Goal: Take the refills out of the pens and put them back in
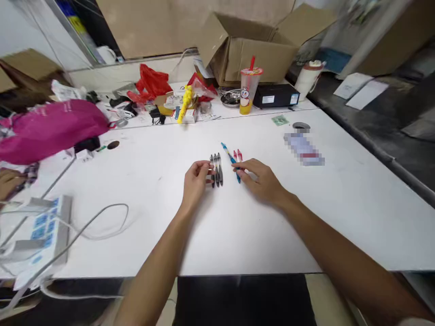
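Observation:
Three black pens [217, 171] lie side by side on the white table [136, 244]. My left hand [199, 179] is at their left side, its fingers apart and touching the leftmost one. A blue pen [229, 154] slants to the right of them, its lower part between the thumb and fingers of my right hand [254, 177]. Two red pens [238, 155] lie behind the blue pen, with their lower parts hidden by my right hand and the blue pen.
A power strip [61, 231] with grey cables lies at left, near another person's hand [10, 181] and a magenta bag [57, 129]. Along the back stand a cup [249, 88], a black box [276, 96] and an open carton [258, 56]. A tape roll [301, 127] lies at right.

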`<state>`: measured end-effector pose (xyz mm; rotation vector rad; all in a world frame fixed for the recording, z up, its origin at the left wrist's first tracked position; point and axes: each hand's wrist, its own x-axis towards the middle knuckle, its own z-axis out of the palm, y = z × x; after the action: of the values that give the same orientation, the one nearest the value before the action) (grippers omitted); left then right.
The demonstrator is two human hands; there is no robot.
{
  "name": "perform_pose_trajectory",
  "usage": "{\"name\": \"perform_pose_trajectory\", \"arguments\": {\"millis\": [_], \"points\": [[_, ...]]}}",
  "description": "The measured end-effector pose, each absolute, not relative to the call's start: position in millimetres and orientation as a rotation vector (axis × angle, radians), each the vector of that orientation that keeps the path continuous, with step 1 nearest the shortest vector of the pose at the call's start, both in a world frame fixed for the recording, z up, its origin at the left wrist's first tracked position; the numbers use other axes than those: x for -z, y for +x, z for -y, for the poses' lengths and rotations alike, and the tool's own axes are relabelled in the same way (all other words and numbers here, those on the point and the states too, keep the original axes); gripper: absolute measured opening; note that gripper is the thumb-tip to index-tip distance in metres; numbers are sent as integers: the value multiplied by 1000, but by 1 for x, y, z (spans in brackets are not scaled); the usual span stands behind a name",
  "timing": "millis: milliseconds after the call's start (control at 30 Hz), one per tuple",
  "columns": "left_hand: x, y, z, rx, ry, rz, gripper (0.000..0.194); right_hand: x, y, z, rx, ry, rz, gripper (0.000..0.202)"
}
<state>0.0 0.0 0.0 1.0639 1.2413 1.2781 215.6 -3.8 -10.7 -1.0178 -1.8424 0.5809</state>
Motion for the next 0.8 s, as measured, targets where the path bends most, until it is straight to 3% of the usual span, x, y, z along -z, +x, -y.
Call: {"name": "perform_pose_trajectory", "arguments": {"millis": [167, 467, 600, 700, 800], "points": [[3, 1, -1, -1277, 948, -1088, 35, 4, 212, 10, -940, -941, 1830, 23], [-7, 0, 2, -1263, 910, -888, 27, 6, 209, 12, -1365, -841, 1593, 13], [-4, 0, 3, -1243, 946, -832, 31, 6, 204, 11, -1534, -922, 1546, 28], [0, 1, 3, -1243, 997, -851, 33, 8, 203, 11, -1541, -1025, 1682, 45], [2, 5, 5, -1274, 996, -883, 34, 9, 202, 13, -1323, -1140, 1795, 42]]}}
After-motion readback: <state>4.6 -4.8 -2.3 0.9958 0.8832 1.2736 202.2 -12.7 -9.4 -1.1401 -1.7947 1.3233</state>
